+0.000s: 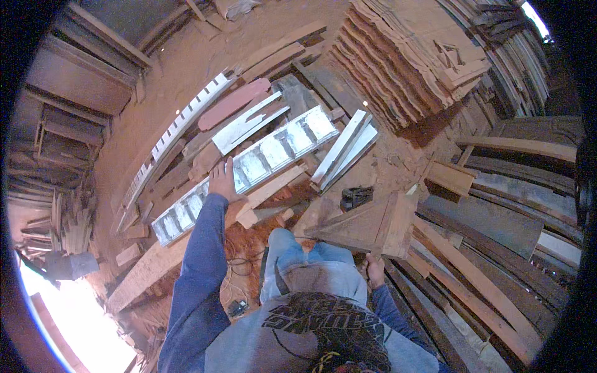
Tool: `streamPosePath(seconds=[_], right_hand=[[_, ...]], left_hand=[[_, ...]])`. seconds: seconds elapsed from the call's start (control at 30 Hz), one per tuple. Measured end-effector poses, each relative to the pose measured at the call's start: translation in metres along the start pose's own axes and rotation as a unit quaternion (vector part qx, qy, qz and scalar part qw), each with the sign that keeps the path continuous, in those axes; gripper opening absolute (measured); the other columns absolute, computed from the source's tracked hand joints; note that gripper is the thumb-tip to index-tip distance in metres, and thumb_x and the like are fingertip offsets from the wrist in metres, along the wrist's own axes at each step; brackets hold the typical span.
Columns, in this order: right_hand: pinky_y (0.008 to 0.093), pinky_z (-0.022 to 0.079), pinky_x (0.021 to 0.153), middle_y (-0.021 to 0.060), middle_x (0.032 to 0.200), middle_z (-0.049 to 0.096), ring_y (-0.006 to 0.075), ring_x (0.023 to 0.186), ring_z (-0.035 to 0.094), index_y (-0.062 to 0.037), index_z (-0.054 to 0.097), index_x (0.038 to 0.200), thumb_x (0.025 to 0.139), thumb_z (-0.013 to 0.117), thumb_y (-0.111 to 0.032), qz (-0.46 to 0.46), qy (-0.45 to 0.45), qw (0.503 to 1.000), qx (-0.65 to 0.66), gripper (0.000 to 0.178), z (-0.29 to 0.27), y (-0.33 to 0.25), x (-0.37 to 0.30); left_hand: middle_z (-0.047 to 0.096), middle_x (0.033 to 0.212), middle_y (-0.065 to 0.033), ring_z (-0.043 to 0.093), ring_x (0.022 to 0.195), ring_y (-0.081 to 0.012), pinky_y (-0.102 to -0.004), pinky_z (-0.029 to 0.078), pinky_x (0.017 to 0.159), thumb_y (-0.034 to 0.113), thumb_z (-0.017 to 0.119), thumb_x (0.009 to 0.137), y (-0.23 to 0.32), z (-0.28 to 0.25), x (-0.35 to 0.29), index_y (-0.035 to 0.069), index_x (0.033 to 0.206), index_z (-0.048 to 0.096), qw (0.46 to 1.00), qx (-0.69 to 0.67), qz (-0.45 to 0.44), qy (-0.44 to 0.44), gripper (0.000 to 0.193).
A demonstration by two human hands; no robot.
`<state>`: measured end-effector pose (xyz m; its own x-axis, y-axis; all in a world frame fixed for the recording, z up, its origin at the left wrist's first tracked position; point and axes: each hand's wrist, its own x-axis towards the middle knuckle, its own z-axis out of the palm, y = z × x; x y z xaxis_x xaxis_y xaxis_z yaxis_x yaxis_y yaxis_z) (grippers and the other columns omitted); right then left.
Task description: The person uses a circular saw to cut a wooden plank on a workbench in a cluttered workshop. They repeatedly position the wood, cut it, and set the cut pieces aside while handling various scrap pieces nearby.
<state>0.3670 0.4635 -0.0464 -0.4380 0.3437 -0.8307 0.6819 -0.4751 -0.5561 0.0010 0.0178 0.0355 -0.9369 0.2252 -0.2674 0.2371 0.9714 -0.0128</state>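
Observation:
A long white-painted board (267, 155) with dark cross marks lies slantwise in front of me. My left hand (225, 181) rests flat on it near its middle, fingers stretched out. My right hand (374, 271) is low beside my right leg, its fingers curled at the lower edge of a wooden frame (398, 224). What these fingers grip is too small to make out. Right of the long board lies a pair of shorter white-faced planks (348, 149). Between them and the frame sits a small dark object (356, 198), its kind unclear.
Stacked rough boards (398, 56) rise at the far right. Long planks (485, 280) lean along my right side. A reddish board (235, 104) and a curved notched strip (180, 121) lie beyond the white board. Cables (236, 273) trail on the sawdust-covered ground by my left arm.

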Motion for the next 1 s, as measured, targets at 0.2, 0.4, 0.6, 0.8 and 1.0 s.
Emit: streamPosePath(seconds=[0.2, 0.4, 0.6, 0.8, 1.0], right_hand=[[0.0309, 0.046, 0.049, -0.0025, 0.066, 0.05, 0.0122, 0.053, 0.05, -0.0128, 0.055, 0.096, 0.096, 0.069, -0.03, -0.044, -0.025, 0.999, -0.008, 0.022, 0.009, -0.043, -0.015], [0.0264, 0.048, 0.049, -0.0013, 0.076, 0.056, 0.0099, 0.056, 0.052, -0.0108, 0.058, 0.104, 0.092, 0.074, -0.029, -0.046, -0.056, 0.997, -0.03, 0.027, 0.002, -0.089, -0.054], [0.0279, 0.052, 0.055, 0.0013, 0.083, 0.061, 0.0108, 0.068, 0.059, -0.0096, 0.06, 0.11, 0.092, 0.073, -0.03, 0.007, -0.2, 0.974, -0.108, 0.03, 0.021, -0.146, -0.049], [0.0357, 0.051, 0.086, 0.0039, 0.1, 0.069, 0.0182, 0.095, 0.065, -0.0037, 0.063, 0.116, 0.092, 0.072, -0.038, -0.118, -0.341, 0.913, -0.187, 0.042, 0.097, -0.16, -0.015], [0.0291, 0.046, 0.051, 0.0001, 0.071, 0.057, 0.0118, 0.053, 0.054, -0.0063, 0.059, 0.097, 0.096, 0.068, -0.025, -0.066, -0.475, 0.869, -0.124, 0.021, 0.181, -0.166, 0.026]], left_hand=[[0.045, 0.138, -0.0246, 0.045, 0.13, -0.0425, -0.0517, 0.036, 0.112, 0.037, 0.094, 0.05, -0.004, -0.002, -0.01, 0.004, 0.155, 0.022, 1.0, 0.005, 0.013, 0.018, 0.131], [0.047, 0.132, -0.0233, 0.049, 0.123, -0.0447, -0.0526, 0.039, 0.106, 0.061, 0.088, 0.057, -0.005, -0.007, -0.038, 0.003, 0.149, 0.032, 1.0, -0.021, 0.013, 0.009, 0.122], [0.047, 0.138, -0.0255, 0.047, 0.127, -0.0454, -0.0519, 0.036, 0.112, 0.049, 0.092, 0.058, -0.009, -0.001, -0.033, 0.002, 0.152, 0.028, 0.998, -0.057, 0.003, -0.008, 0.123], [0.048, 0.147, -0.0183, 0.044, 0.139, -0.0316, -0.0406, 0.033, 0.117, 0.025, 0.08, 0.082, -0.051, 0.009, -0.021, 0.003, 0.149, 0.042, 0.895, -0.436, -0.037, -0.083, 0.08], [0.051, 0.144, -0.0182, 0.047, 0.136, -0.0308, -0.0406, 0.035, 0.114, 0.027, 0.072, 0.09, -0.021, 0.006, -0.023, 0.005, 0.146, 0.048, 0.895, -0.438, -0.079, 0.003, 0.064]])
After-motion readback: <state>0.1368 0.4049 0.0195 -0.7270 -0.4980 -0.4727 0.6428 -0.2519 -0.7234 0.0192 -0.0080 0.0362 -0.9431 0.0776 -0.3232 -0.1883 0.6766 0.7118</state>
